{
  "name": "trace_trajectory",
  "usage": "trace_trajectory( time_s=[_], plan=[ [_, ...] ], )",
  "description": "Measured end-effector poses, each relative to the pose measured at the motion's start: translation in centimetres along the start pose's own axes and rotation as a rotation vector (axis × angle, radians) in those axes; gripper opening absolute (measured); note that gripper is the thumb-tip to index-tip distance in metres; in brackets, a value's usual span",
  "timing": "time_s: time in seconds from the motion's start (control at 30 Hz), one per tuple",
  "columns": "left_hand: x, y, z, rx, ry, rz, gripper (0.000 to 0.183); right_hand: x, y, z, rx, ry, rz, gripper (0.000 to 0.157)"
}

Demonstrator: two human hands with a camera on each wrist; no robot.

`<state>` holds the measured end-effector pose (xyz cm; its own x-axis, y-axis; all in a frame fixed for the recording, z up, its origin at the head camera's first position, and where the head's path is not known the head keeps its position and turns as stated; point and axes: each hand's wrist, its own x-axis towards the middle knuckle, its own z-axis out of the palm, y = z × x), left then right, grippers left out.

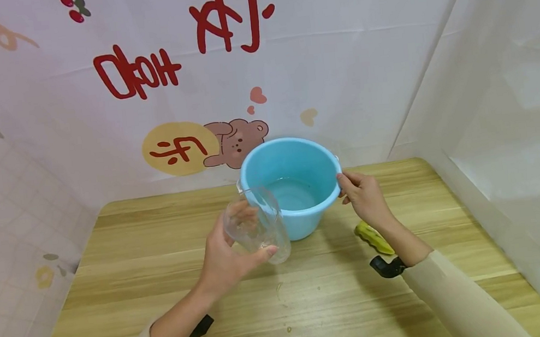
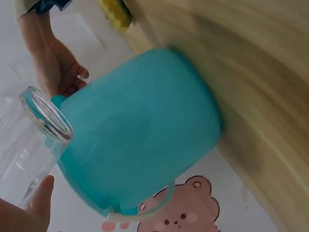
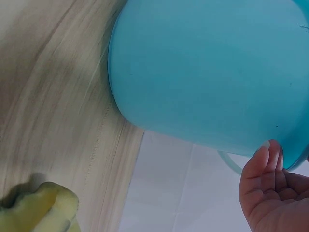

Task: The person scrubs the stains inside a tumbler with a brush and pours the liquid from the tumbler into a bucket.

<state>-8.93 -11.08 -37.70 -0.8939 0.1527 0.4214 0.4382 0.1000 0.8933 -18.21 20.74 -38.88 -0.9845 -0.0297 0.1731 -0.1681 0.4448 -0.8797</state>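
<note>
My left hand (image 1: 225, 261) holds a clear glass vessel (image 1: 261, 230) tilted at the near left rim of a light blue bucket (image 1: 301, 225). The glass overlaps the rim in the head view, and its thick rounded end (image 2: 48, 116) shows beside the bucket wall in the left wrist view. My right hand (image 1: 367, 197) pinches the bucket's right rim, thumb on top and fingers curled beneath. Clear liquid (image 1: 294, 193) lies at the bottom of the bucket. The bucket stands on the wooden table.
A yellow-green wavy sponge (image 1: 373, 237) lies on the table (image 1: 159, 240) beside my right forearm. Small wet drops dot the wood in front of the bucket. A white printed wall sheet (image 1: 363, 71) rises close behind the bucket, and a white sheet borders the right side.
</note>
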Motion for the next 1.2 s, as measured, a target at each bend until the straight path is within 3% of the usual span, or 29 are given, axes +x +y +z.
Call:
trace_trajectory(
  time_s=[0.2,0.7,1.2],
  plan=[
    [-0.9,-0.8,0.7,0.004,-0.07,-0.048,0.08,0.0,0.1,-0.1,-0.005,0.001,0.007,0.042],
    [-2.4,-2.6,1.8,0.071,-0.202,-0.065,0.085,0.2,0.1,0.0,-0.016,0.0,0.015,0.043],
    [-3.9,-3.9,3.7,0.114,-0.326,-0.177,0.089,0.3,0.1,-0.1,-0.026,0.007,0.016,0.042]
  ],
)
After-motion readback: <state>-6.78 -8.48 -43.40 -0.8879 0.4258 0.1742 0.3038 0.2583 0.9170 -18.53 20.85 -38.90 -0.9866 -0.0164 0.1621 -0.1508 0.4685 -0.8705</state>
